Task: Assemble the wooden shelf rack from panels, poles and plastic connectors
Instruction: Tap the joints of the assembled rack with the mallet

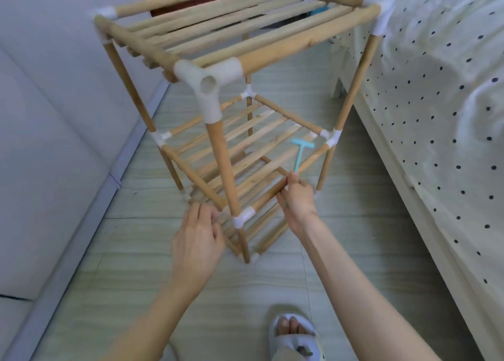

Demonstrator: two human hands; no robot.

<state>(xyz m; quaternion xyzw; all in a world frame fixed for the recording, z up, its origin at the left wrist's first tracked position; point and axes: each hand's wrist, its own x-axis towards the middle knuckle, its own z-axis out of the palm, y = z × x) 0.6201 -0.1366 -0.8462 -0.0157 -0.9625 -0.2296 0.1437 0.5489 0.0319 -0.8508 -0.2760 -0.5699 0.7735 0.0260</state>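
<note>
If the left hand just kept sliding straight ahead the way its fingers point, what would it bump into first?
Probably the near corner pole of the shelf rack; the left hand already has its fingertips at the middle shelf's front rail, though depth is unclear.

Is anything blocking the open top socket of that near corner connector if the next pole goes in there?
Nothing visible. The connector's upward socket is open and empty. Both hands are lower down: the left hand by the middle shelf, the right hand holding its front rail.

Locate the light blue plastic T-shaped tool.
In the head view the light blue plastic T-shaped tool sits right of centre over the wooden rack's slatted middle shelf, its handle end at the right hand fingertips, near the white corner connector.
</note>
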